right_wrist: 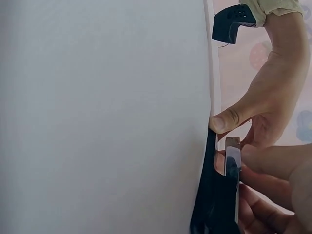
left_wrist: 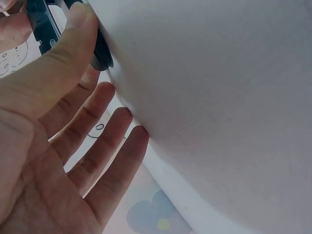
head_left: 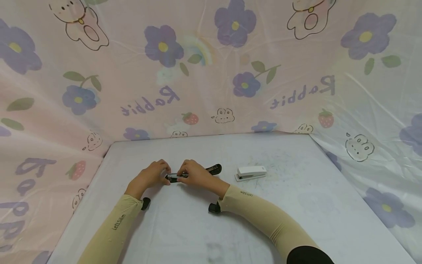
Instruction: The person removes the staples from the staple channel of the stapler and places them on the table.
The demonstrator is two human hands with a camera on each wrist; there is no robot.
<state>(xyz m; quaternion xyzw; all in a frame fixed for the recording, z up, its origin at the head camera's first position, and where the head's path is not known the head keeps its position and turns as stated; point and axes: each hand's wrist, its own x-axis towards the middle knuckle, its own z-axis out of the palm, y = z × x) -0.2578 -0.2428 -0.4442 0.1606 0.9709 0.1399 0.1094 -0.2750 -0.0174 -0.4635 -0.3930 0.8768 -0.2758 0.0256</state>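
A black stapler (head_left: 214, 169) lies opened out on the white table, its top arm swung back to the right. My left hand (head_left: 153, 175) holds the stapler's left end; in the left wrist view, thumb and index finger pinch the dark base (left_wrist: 102, 51) while the other fingers extend along the table. My right hand (head_left: 196, 174) grips the middle of the stapler from above. The right wrist view shows its fingertips against the metal magazine (right_wrist: 233, 151), which stands above the base. The right palm hides part of the stapler in the head view.
A white stapler (head_left: 251, 171) stands on the table (head_left: 296, 205) to the right of my right hand. Cloth printed with flowers and rabbits (head_left: 204, 88) hangs behind the table and along both sides. Black wrist devices (head_left: 214, 208) sit under the sleeves.
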